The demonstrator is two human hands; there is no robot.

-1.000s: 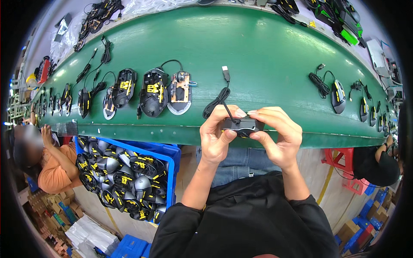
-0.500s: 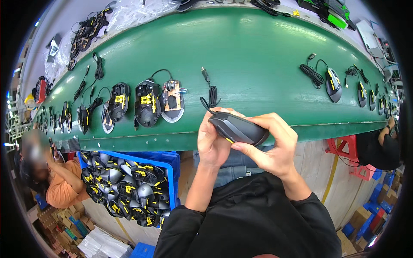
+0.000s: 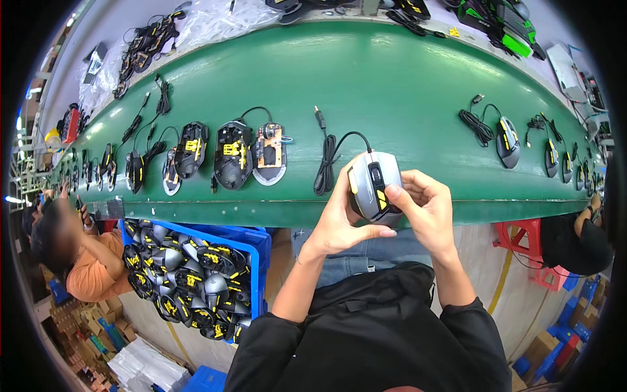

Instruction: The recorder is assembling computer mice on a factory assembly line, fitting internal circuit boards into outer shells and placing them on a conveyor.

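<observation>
Over the near edge of the green belt, both hands hold a grey and black computer mouse (image 3: 377, 186) with yellow side buttons, its top facing up. My left hand (image 3: 338, 225) wraps its left side, thumb reaching across below the rear end. My right hand (image 3: 423, 208) grips the right side, its thumb on the top by the yellow buttons. From the front of the mouse a black cable curves to a tied bundle (image 3: 324, 171) lying on the belt. Left of that lie an opened mouse top shell (image 3: 232, 157) and a mouse base with its circuit board (image 3: 268, 153).
A blue crate (image 3: 261, 261) heaped with mouse shells stands at lower left. Finished-looking mice (image 3: 507, 144) with coiled cables lie along the belt (image 3: 392, 78) to the right. A person in orange (image 3: 98, 264) sits at left; another's dark sleeve (image 3: 575, 228) shows at right beside red stools (image 3: 522, 238).
The mouse has turned from its side to top up, with its cable end away from me. My right thumb has moved onto its top. The cable bundle has shifted slightly.
</observation>
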